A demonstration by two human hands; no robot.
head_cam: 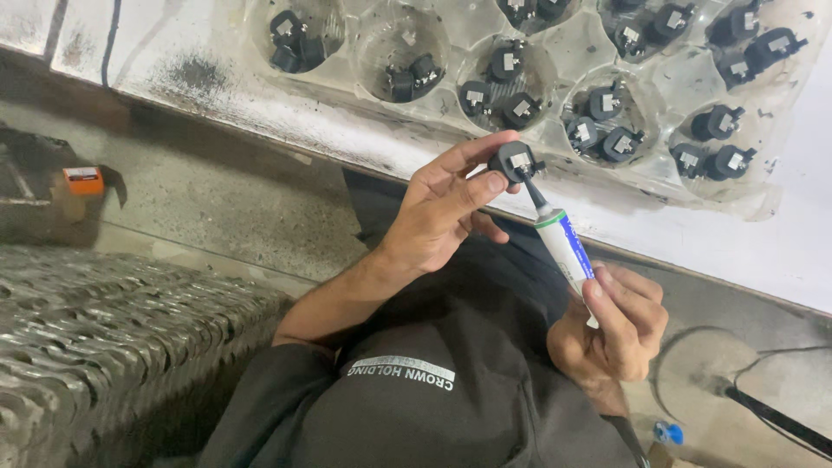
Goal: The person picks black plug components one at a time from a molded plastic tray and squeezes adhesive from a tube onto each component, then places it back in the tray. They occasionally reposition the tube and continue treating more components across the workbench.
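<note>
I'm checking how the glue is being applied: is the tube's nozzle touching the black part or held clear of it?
Touching. The tube, held in the right hand, has its black nozzle tip pressed against the underside of the black part pinched in the left hand.

Single head view, close, downward over lap

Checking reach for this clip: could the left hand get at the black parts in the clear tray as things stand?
Probably not right away: the left hand is pinching a black part against the glue tube nozzle. The tray lies just beyond its fingertips with nothing between, so it looks reachable once that hand is free.
</note>
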